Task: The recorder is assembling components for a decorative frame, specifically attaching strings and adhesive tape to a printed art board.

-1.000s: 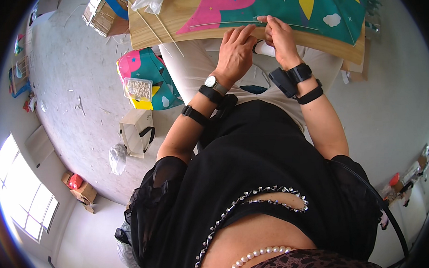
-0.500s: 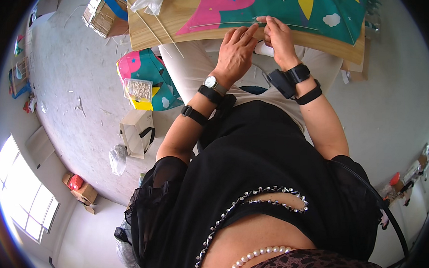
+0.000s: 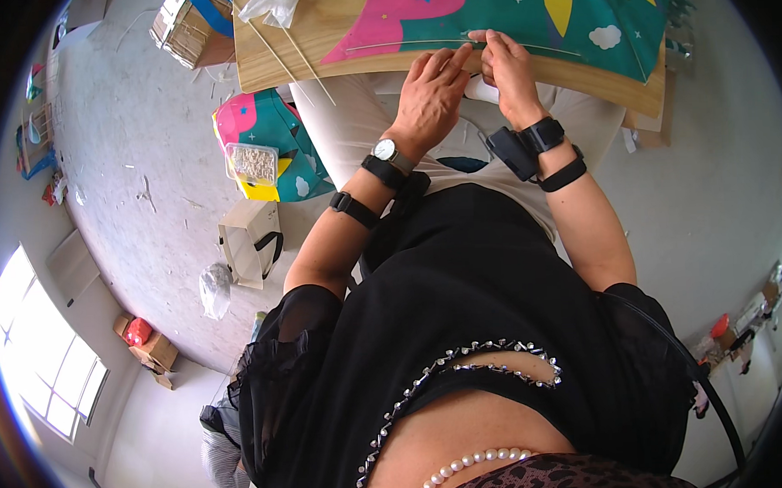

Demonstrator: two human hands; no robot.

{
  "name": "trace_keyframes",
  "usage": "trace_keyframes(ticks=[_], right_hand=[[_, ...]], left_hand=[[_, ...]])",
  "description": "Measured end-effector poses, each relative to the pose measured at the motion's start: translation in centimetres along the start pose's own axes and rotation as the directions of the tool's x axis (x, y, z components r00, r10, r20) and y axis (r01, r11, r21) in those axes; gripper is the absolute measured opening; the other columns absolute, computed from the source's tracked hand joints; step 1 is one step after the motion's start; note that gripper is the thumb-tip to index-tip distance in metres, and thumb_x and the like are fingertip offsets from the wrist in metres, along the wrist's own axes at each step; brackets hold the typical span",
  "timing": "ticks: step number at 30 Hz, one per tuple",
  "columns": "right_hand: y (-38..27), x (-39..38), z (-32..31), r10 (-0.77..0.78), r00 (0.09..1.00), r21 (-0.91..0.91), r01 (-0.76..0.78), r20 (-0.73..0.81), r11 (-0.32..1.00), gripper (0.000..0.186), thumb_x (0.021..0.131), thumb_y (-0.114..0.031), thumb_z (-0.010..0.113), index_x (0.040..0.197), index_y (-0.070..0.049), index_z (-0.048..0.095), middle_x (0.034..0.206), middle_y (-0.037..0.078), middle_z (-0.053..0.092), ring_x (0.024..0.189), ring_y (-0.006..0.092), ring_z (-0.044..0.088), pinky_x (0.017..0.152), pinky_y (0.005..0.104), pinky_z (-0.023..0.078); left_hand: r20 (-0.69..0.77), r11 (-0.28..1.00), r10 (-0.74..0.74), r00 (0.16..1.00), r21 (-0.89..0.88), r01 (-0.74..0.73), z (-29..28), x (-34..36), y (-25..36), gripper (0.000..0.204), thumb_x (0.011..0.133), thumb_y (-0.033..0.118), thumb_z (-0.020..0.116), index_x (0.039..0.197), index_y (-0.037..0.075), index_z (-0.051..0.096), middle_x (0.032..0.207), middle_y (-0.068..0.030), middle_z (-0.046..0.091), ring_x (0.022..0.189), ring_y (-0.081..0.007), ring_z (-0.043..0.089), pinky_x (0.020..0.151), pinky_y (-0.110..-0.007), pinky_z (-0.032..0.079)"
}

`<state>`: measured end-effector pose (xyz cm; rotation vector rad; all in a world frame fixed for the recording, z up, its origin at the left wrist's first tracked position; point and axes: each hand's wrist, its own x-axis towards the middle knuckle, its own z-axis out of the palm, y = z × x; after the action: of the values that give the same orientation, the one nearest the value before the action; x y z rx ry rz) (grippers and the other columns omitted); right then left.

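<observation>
A teal, pink and yellow printed fabric sheet (image 3: 503,12) lies over a wooden board (image 3: 336,74) in front of me. Along its near edge runs a thin pale rod (image 3: 404,44). My left hand (image 3: 431,98) reaches to that edge with fingers bent forward, the index tip at the rod; its thumb is hidden, and so is whatever the fingers pinch. Close on its right, my right hand (image 3: 507,69) is closed at the rod, fingers curled and the index finger pointing left across it. The exact contact is too small to make out.
Two loose thin sticks (image 3: 300,52) stick out over the board's left near edge, beside a clear plastic bag (image 3: 271,3). On the floor at left are a clear box of small pale pieces (image 3: 252,164) on more printed fabric and a paper bag (image 3: 250,243). Another person (image 3: 225,447) is at lower left.
My hands stay at the same spot on the rod, with only slight finger movement. The other person at lower left has shifted and shows more now.
</observation>
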<state>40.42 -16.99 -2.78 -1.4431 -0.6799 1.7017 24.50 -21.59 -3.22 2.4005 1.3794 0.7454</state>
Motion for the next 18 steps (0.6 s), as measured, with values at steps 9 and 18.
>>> trace_keyframes(ticks=[9,18], right_hand=[[0.2,0.3,-0.2,-0.013,1.0,0.034,0.012,0.018,0.999,0.031,0.111,-0.027,0.047,0.107,-0.006,0.07,0.068,-0.01,0.04,0.054,0.0005,0.031,0.047,0.0201,0.027],[-0.5,1.6,-1.2,-0.037,0.996,-0.137,0.047,0.077,0.989,0.028,0.109,-0.028,0.053,0.109,-0.007,0.072,0.065,-0.011,0.037,0.052,-0.0006,0.028,0.045,0.0198,0.022]], left_hand=[[-0.006,1.0,0.018,1.0,0.01,-0.018,0.1,-0.2,-0.2,0.018,0.078,0.001,0.066,0.095,0.003,0.064,0.147,-0.0082,0.056,0.126,-0.0271,0.054,0.106,-0.044,0.044],[0.002,1.0,0.012,1.0,0.013,-0.012,0.1,-0.7,-0.2,0.019,0.075,-0.002,0.067,0.094,0.002,0.063,0.148,-0.0083,0.055,0.127,-0.0278,0.054,0.106,-0.044,0.044]])
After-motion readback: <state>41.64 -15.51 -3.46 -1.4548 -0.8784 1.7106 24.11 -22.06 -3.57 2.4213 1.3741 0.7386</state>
